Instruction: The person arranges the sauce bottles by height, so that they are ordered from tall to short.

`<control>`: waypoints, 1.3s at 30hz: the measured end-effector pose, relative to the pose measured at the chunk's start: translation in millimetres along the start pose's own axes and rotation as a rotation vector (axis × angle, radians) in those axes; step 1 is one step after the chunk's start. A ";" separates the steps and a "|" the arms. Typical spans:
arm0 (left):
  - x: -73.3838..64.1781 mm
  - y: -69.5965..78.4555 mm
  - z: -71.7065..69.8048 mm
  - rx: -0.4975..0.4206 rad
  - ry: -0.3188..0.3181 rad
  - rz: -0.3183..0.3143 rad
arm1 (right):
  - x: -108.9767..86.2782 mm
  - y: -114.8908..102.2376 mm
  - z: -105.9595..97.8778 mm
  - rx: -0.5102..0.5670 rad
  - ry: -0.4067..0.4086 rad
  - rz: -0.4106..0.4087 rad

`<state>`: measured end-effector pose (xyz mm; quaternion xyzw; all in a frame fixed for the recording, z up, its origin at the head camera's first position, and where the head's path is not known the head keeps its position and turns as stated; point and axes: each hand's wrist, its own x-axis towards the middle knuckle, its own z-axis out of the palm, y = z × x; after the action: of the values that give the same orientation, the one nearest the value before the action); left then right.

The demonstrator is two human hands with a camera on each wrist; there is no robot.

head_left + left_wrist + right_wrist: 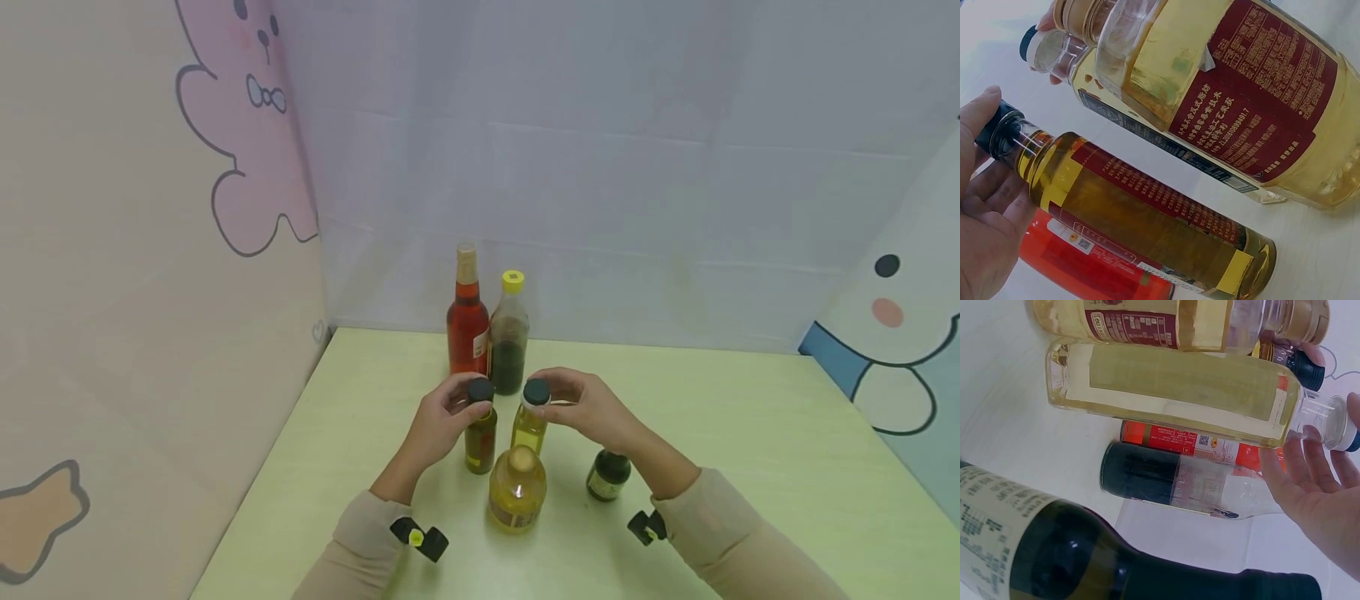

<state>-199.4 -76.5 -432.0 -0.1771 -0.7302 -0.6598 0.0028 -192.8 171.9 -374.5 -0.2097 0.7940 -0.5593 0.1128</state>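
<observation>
My left hand (pixel 442 425) holds a slim oil bottle (pixel 481 442) at its dark cap and neck, thumb on the near side. In the left wrist view, this bottle (pixel 1147 206) has golden liquid and a dark red label. My right hand (pixel 592 410) holds a square-sided bottle (pixel 528 433) of pale yellow oil by its neck, just under the dark green cap. The right wrist view shows thumb and fingers around the neck of this bottle (pixel 1179 394). A wide bottle (pixel 517 496) with a gold cap stands in front, partly covering the square-sided one.
Behind the hands stand a tall bottle (pixel 468 329) of red liquid and a yellow-capped bottle (pixel 508 362) of dark liquid. A dark green bottle (pixel 608 477) with a cream label stands under my right wrist. The pale table (pixel 720 433) meets a hanging cloth (pixel 600 208) at the back.
</observation>
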 end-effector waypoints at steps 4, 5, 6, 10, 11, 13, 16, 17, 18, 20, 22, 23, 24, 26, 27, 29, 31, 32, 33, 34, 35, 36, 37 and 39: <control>0.5 0.2 0.1 -0.001 -0.006 -0.005 | 0.2 0.6 -0.7 0.014 -0.003 -0.001; 0.7 0.0 0.0 0.001 -0.007 -0.003 | 0.3 0.7 -0.8 0.019 -0.003 -0.002; 1.1 -0.5 -0.2 0.004 -0.009 -0.003 | 0.5 0.8 -0.9 0.026 -0.004 -0.004; 2.1 -2.1 -0.5 0.009 -0.015 -0.007 | 0.5 0.6 -1.0 0.044 -0.006 -0.008; 2.4 -2.3 -0.4 0.011 -0.017 -0.010 | 0.5 0.4 -1.0 0.045 -0.007 -0.007; 2.1 -2.4 -0.5 0.012 -0.017 -0.013 | 0.6 -0.2 -0.7 0.047 -0.008 -0.004; 1.2 -2.3 -0.3 0.012 -0.015 -0.008 | 0.7 -1.2 -0.3 0.046 -0.004 0.004; 1.1 -2.1 0.0 0.012 -0.015 -0.007 | 0.9 -1.7 -0.2 0.046 -0.003 0.006; 0.5 -1.5 0.0 0.013 -0.013 -0.006 | 1.0 -2.0 -0.2 0.044 0.001 0.008; 0.0 -0.7 0.5 0.015 -0.012 -0.007 | 1.3 -2.8 -0.2 0.036 0.010 0.008; -0.3 0.3 0.9 0.015 -0.010 -0.009 | 1.3 -3.3 -0.5 0.023 0.023 0.007; -0.4 0.8 1.0 0.016 -0.008 -0.010 | 1.3 -3.4 -0.6 0.017 0.029 0.005; -0.5 1.4 1.1 0.015 -0.007 -0.011 | 1.5 -3.5 -0.8 0.012 0.035 0.004; 0.1 1.7 1.8 0.014 0.000 -0.020 | 1.6 -3.0 -1.3 0.001 0.047 0.003; 0.2 1.4 1.7 0.014 -0.001 -0.019 | 1.7 -2.6 -1.6 -0.003 0.051 0.005; 0.3 0.9 2.0 0.015 -0.001 -0.017 | 1.6 -1.8 -2.6 -0.011 0.060 0.008; 0.2 0.1 1.9 0.018 -0.003 -0.014 | 1.6 -1.3 -3.5 -0.018 0.069 0.014; -0.1 -0.1 1.6 0.018 -0.006 -0.010 | 1.7 -1.1 -4.0 -0.021 0.072 0.017; -0.2 -0.4 1.4 0.018 -0.009 -0.006 | 1.7 -1.1 -4.5 -0.023 0.075 0.020; -0.3 0.1 1.5 0.017 -0.009 -0.006 | 1.7 -1.2 -5.0 -0.025 0.078 0.022; -0.3 0.3 1.5 0.017 -0.010 -0.007 | 1.9 -1.2 -5.5 -0.026 0.080 0.024; -0.3 0.4 1.4 0.017 -0.010 -0.007 | 2.1 -1.4 -6.0 -0.026 0.081 0.022; -0.3 0.7 1.4 0.017 -0.011 -0.007 | 2.3 -1.4 -6.7 -0.027 0.083 0.023; -0.1 1.2 1.6 0.016 -0.011 -0.005 | 2.5 -1.8 -8.1 -0.032 0.088 0.024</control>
<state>-198.6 -74.9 -431.1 -0.1789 -0.7361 -0.6528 -0.0015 -198.0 177.0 -369.8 -0.1771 0.8096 -0.5538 0.0810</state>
